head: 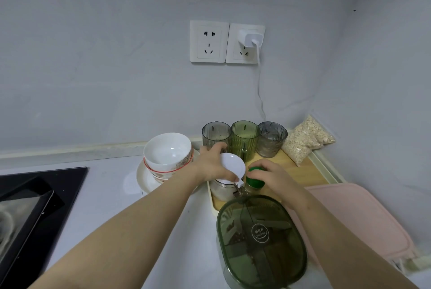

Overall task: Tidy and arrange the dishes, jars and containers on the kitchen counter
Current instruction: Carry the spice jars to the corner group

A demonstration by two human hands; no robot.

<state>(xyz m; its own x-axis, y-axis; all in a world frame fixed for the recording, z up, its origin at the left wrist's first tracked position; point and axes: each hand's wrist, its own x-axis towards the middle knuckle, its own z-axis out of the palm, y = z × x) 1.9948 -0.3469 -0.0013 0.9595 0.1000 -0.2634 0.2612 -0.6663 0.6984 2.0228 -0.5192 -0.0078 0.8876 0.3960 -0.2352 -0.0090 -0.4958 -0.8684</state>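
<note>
Jar lid (234, 167), white, is gripped by the left hand (211, 164) mid-frame; right hand (271, 178) holds the green-capped bottle (253, 183).

The left hand (213, 165) grips the white lid (234, 166) on a jar (221, 192). The right hand (274, 180) holds a green-capped bottle (253, 187) beside it on the tray (293, 169).

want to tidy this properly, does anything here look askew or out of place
The top white bowl sits tilted in its stack on the plate, not nested level. The bag of oats leans slumped in the wall corner at the back edge of the tray. No spills or breakage show.
</note>
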